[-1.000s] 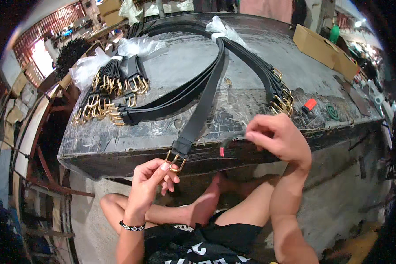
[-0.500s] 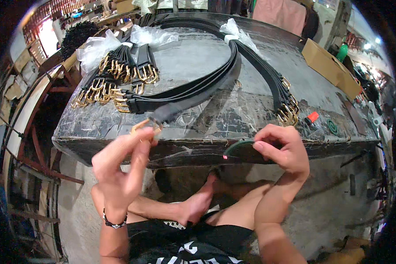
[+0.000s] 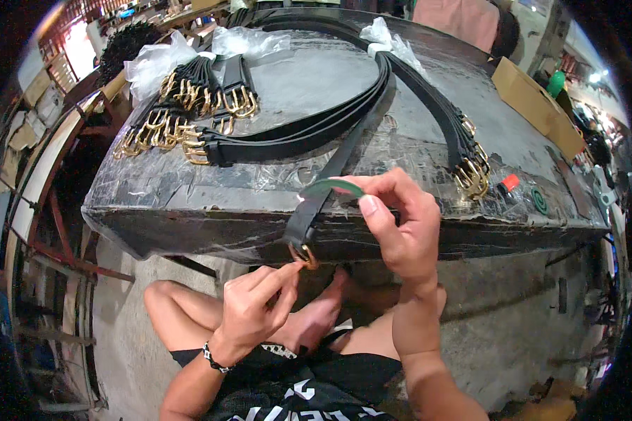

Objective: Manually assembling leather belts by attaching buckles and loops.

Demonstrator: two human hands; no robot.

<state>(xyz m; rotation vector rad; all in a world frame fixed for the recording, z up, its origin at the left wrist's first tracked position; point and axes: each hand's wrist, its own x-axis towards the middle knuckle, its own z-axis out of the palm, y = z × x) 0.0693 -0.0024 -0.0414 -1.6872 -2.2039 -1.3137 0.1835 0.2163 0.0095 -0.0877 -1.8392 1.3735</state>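
Note:
My left hand pinches the gold buckle of a single black belt. The strap runs taut from the buckle over the table's near edge, up to the belts behind. In my right hand, thumb and fingers grip a curved green piece of mosquito coil. Its tip, bright pinkish at the end, is over or against the strap a little above the buckle; contact is unclear. Beyond lies a bundle of black belts with gold buckles, tied with white plastic.
A dark worn table stands before me. More buckled straps with clear plastic lie at left, other belts at right. A red lighter, a green coil and a cardboard box sit toward the right.
My left hand has drawn the buckle end right and toward me, straightening the strap. My right hand has moved left and up, bringing the coil piece over the strap.

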